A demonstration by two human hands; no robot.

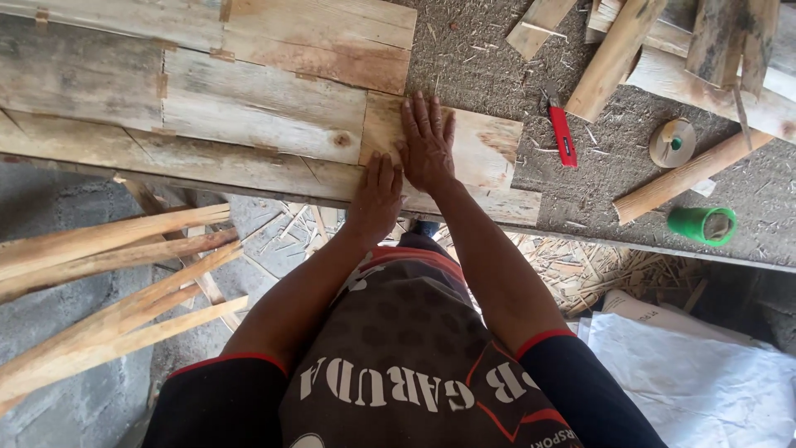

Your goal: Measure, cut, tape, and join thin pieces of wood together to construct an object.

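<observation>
down at the centre of the frame, both hands lie flat with fingers stretched out, gripping nothing. the right hand (427,143) presses palm-down on a short pale wooden board (485,149) that sits at the right end of a joined panel of planks (249,99), its fingers pointing toward the top of the frame. the left hand (375,199) lies just below and left of it, palm down on the long edge plank (232,166) at the near side of the panel, its fingertips close to the right wrist; whether the two hands touch cannot be told. the panel fills the upper left of the frame and rests on a sawdust-covered workbench (597,166).

to the right of the hands, well apart, a red-handled tool (562,133) lies on the bench. farther right sit a small round spool (672,143) and a green roll of tape (701,225), with a round wooden stick (688,176) between them. loose timber offcuts (618,50) crowd the upper right. at the lower left, a bundle of thin wooden slats (108,282) juts in from the edge, and white sacks (688,373) lie at the lower right.
</observation>
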